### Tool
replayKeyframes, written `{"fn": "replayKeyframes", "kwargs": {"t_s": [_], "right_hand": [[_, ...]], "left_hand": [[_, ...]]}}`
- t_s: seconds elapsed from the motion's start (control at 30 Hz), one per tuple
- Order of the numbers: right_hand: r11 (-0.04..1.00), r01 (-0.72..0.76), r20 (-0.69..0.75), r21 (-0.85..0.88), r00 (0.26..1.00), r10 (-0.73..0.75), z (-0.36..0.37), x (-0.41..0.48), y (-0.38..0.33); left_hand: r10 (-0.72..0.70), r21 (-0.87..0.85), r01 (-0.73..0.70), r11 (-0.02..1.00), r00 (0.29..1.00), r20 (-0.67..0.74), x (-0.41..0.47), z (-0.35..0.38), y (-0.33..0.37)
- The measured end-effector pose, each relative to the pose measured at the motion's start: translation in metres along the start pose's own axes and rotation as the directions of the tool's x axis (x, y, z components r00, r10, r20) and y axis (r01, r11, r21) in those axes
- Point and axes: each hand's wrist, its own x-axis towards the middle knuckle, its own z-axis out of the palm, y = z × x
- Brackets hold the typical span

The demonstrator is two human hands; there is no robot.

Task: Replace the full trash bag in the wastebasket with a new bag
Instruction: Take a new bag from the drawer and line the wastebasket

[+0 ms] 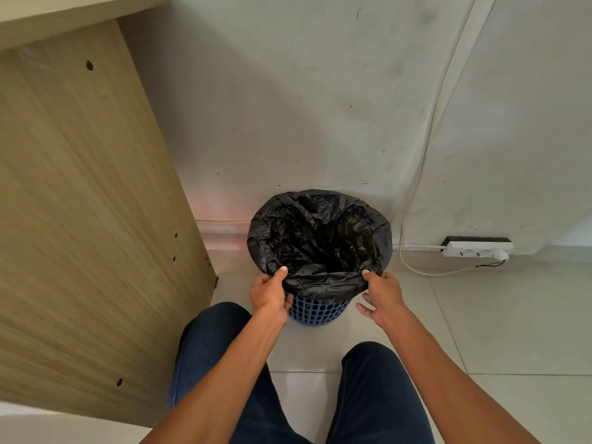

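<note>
— Where does the wastebasket stand?

— On the pale tiled floor, close against the scuffed white wall at its 12 o'clock. It is a blue lattice basket. A black trash bag lines it, with the mouth open and folded over the rim all round.

— And the hands?

— The left hand grips the bag's folded edge at 7 o'clock on the rim, thumb on top and fingers curled beneath. The right hand pinches the edge at 5 o'clock between thumb and forefinger, and its other fingers hang loosely spread beside the basket.

— What else is in the room?

— A wood-grain panel with small drilled holes rises at 9 o'clock. At 3 o'clock a white power strip lies by the wall. A white cable climbs the wall near it, and another loops over the tiles. The person's knees, in dark blue trousers, are at 6 o'clock.
</note>
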Motion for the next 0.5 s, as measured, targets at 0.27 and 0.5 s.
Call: {"fn": "replayKeyframes", "kwargs": {"t_s": [0.27,0.5], "right_hand": [[0.960,0.003,-0.017,0.281,1.000,0.002,0.004,-0.003,-0.003],[0.991,0.048,-0.090,0.126,0.995,-0.037,0.003,-0.010,0.009]], "left_hand": [[0.067,-0.119,-0.064,0.991,0.998,0.016,-0.009,0.006,-0.001],[0.066,-0.281,-0.031,0.959,0.991,0.117,-0.032,0.012,-0.025]]}}
